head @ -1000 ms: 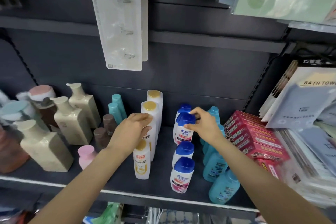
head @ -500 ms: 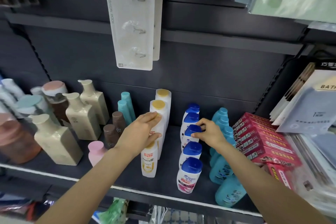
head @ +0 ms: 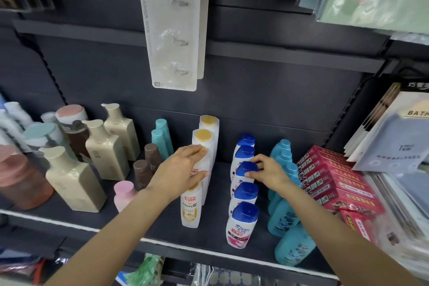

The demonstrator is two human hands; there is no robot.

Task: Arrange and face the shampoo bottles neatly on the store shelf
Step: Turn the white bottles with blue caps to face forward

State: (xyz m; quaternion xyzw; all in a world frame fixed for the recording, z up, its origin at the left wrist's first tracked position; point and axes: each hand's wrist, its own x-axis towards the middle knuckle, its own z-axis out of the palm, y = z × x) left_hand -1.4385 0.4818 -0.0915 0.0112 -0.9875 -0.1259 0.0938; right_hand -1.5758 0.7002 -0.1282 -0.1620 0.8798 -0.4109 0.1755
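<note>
Left hand (head: pixel 183 167): centre of frame, fingers curled round the third white bottle (head: pixel 204 165) in the yellow-capped row, thumb across its front; the hand hides most of that bottle and its label.

Right hand (head: pixel 267 170): centre right, fingertips and thumb pinching the blue cap of the middle blue-capped bottle (head: pixel 243 173) in its row.

Yellow-capped row: four white bottles running front to back at mid-frame on the dark shelf (head: pixel 148 213). The front bottle (head: pixel 190 208) reads "PANTENE"; the smaller print is illegible.

Blue-capped row: five white bottles, just right of the yellow-capped row. The front blue-capped bottle (head: pixel 241 225) carries a blue logo and a pink lower band; the wording is too small to read.

Teal bottles (head: pixel 282 216): a row right of the blue caps, partly hidden behind the right forearm; the labels are unclear.

Red boxes (head: pixel 336 183): stacked at right of frame, print unreadable.

Bath towel packs (head: pixel 392 144): far right, cut off by the frame edge; "BATH" shows.

Hook card (head: pixel 173 28): hangs at upper centre, marked "FASHION HOOK" and "10".

Beige pump bottles (head: pixel 106 148): left of frame, three in a row, small emblem unreadable.

Brown bottles (head: pixel 148 165), a pink-capped bottle (head: pixel 124 193) and two slim teal bottles (head: pixel 162 138): between the beige bottles and the yellow-capped row.

Far left: blurred jars and bottles, cut off by the edge.
</note>
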